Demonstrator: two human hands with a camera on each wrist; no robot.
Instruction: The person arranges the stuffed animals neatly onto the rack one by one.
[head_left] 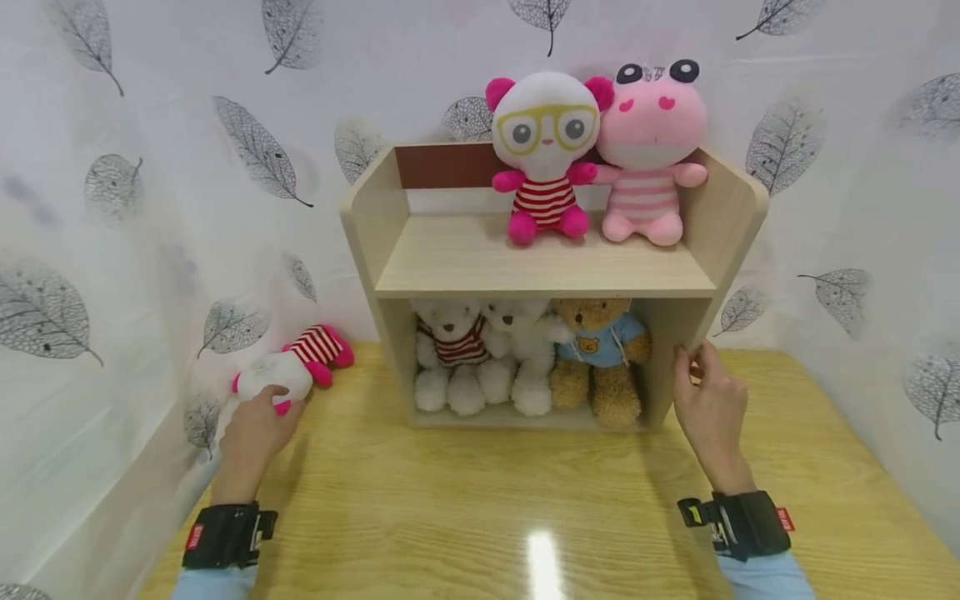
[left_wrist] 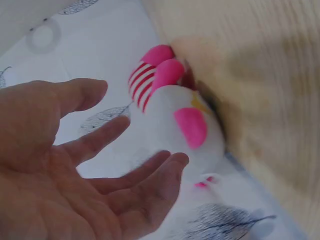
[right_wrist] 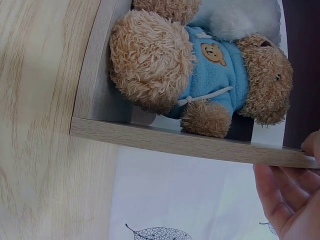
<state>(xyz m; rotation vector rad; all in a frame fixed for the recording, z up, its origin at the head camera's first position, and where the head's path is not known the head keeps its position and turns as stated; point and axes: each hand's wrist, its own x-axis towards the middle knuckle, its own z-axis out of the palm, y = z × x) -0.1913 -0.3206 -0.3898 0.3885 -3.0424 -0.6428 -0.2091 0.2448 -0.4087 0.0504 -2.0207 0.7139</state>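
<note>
My left hand point(head_left: 255, 433) reaches over a plush panda point(head_left: 318, 346) that lies on its side at the left, by the wall. In the left wrist view the fingers point(left_wrist: 147, 200) are spread and loosely bent beside the panda's white head point(left_wrist: 160, 125), holding nothing. At the right, my right hand point(head_left: 714, 408) pinches the front edge of the small wooden shelf's side panel point(right_wrist: 175, 145), thumb on the inner face and fingers on the outer. Just inside that panel sits a brown teddy bear point(right_wrist: 215, 75) in a blue hoodie.
On the shelf's upper board point(head_left: 480, 258) sit a plush panda with yellow glasses point(head_left: 546, 158) and a pink striped plush point(head_left: 648, 158). Below, two white teddy bears point(head_left: 453, 350) sit beside the brown one. The wooden table point(head_left: 450, 508) meets leaf-patterned walls point(head_left: 187, 67).
</note>
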